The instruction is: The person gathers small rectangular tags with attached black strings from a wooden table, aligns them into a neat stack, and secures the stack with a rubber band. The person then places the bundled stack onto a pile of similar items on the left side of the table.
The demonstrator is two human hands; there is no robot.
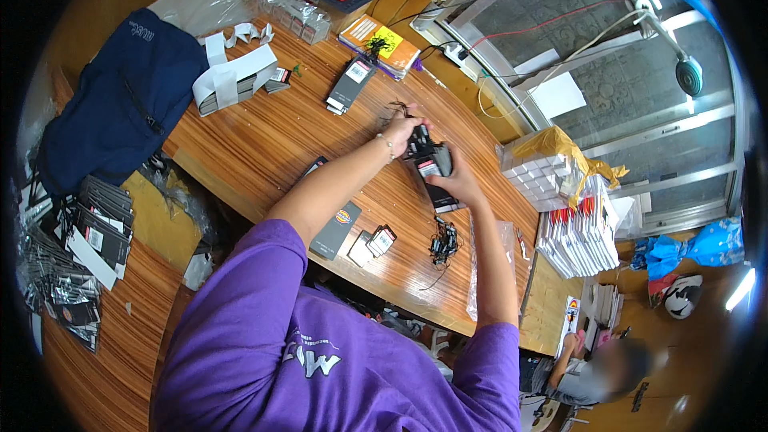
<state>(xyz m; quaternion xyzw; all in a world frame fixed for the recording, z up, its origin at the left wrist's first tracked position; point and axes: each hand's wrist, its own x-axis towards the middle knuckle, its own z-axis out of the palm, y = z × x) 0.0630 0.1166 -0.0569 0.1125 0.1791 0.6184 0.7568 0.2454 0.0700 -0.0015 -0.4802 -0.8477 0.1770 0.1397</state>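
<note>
My right hand point(457, 179) is wrapped round a stack of black hang tags point(430, 162) with white-and-red labels, held above the wooden table. At the stack's far end my left hand point(402, 130) is closed on the black strings point(419, 141) attached to the tags. Loose string ends stick out beyond its fingers. Just nearer to me lies a tangled heap of black strings point(442, 242). To its left are small labelled tags point(382, 240) and a larger dark grey tag point(336, 230), partly behind my left arm.
Another strung tag stack point(350, 85) lies farther back by an orange booklet point(376, 38). A navy bag point(128, 96) and a paper-wrapped stack point(236, 80) are at left. White boxes point(544, 176) and stacked white packs point(578, 232) stand right. A person point(592, 376) sits at lower right.
</note>
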